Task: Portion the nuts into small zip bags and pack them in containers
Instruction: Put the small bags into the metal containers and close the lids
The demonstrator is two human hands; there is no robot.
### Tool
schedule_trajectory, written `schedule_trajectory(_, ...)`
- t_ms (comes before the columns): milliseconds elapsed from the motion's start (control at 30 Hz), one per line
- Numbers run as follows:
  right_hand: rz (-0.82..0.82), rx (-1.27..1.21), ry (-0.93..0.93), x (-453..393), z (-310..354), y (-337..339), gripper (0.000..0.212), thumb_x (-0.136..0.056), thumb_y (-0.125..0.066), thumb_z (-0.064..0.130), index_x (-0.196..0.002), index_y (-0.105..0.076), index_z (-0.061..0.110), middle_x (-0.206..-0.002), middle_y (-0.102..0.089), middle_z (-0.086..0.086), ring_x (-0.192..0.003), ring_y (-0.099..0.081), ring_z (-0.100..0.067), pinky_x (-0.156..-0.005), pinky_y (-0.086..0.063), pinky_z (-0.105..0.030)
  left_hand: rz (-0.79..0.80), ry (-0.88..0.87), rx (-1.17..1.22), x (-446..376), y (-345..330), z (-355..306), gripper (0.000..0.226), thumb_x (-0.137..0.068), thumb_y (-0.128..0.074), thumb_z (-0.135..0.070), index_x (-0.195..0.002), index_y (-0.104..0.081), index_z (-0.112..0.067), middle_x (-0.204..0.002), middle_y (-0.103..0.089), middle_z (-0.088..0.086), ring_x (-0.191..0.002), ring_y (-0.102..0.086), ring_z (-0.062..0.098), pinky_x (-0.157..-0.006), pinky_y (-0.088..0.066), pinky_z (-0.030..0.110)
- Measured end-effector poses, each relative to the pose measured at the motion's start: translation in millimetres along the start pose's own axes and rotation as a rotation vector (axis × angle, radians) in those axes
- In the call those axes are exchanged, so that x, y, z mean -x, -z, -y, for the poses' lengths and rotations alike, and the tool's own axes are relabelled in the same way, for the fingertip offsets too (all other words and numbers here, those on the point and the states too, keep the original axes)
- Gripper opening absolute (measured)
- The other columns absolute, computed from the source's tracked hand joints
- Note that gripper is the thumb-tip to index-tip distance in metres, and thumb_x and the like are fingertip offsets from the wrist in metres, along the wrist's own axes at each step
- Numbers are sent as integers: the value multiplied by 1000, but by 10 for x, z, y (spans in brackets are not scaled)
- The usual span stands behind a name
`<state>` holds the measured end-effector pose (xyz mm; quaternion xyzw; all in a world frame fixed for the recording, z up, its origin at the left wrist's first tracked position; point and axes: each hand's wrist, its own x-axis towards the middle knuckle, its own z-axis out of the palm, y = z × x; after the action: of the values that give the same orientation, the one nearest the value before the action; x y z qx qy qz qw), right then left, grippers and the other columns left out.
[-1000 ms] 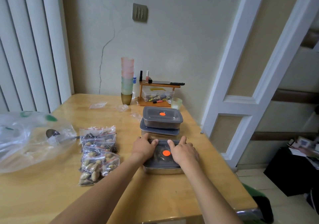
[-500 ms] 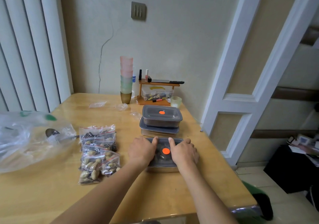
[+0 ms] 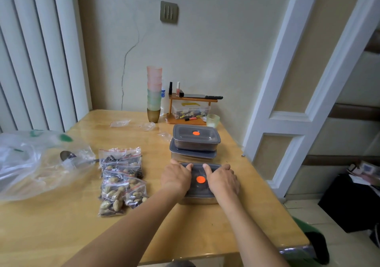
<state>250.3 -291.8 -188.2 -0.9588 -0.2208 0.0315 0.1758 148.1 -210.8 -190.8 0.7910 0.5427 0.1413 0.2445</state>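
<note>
A steel container with a grey lid (image 3: 197,192) and an orange dot sits near the table's right front. My left hand (image 3: 176,179) lies on the lid's left side and my right hand (image 3: 223,181) on its right. Both thumbs lie on top of the lid and the fingers curl over its edges. Several small zip bags of nuts and seeds (image 3: 121,176) lie in a pile to the left. Two more lidded containers (image 3: 196,141) stand stacked just behind.
A large clear plastic bag (image 3: 30,163) with a spoon (image 3: 67,155) lies at the left. A stack of cups (image 3: 154,93), a small wooden shelf (image 3: 191,110) and a green glass (image 3: 213,120) stand by the wall. Empty zip bags (image 3: 120,123) lie behind. The table's edge is close on the right.
Both hands have drawn in on the lid, from fingers spread on its far edge to fingers curled over the sides. The container stays in place.
</note>
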Motion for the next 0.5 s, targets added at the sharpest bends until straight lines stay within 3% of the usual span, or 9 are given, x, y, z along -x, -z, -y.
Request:
schedule_trajectory(133,2,-110,0,3,-36,47,77,-95,-49,72,-132,-46,6,-132,-63,-14,-116,-64,-34,-84,-54,-38,63,23,108,-22,155,89,62,-100,-47,-60,-120,-55,-2,-121,-64,14,-110,-64,31,-87,-49,35)
schedule_trajectory(233,19,-172,10,48,13,122,75,-96,-50,70,-132,-47,4,-130,-63,-15,-114,-64,-34,-85,-58,-41,63,8,160,-41,286,157,51,-103,-40,-43,-116,-64,0,-119,-68,18,-103,-63,32,-93,-52,36)
schedule_trajectory(367,63,-257,84,123,242,313,68,-99,-49,62,-135,-47,4,-134,-61,-15,-120,-60,-37,-84,-48,-39,-48,9,179,-72,603,226,48,-105,-35,-39,-113,-66,-3,-118,-68,20,-103,-62,35,-94,-49,38)
schedule_trajectory(500,199,-558,176,175,518,495,69,-101,-51,50,-156,-31,15,-152,-50,-9,-136,-49,-34,-105,-45,-41,-94,19,262,-256,1022,377,48,-105,-39,-40,-115,-65,-1,-122,-66,23,-113,-61,39,-93,-46,37)
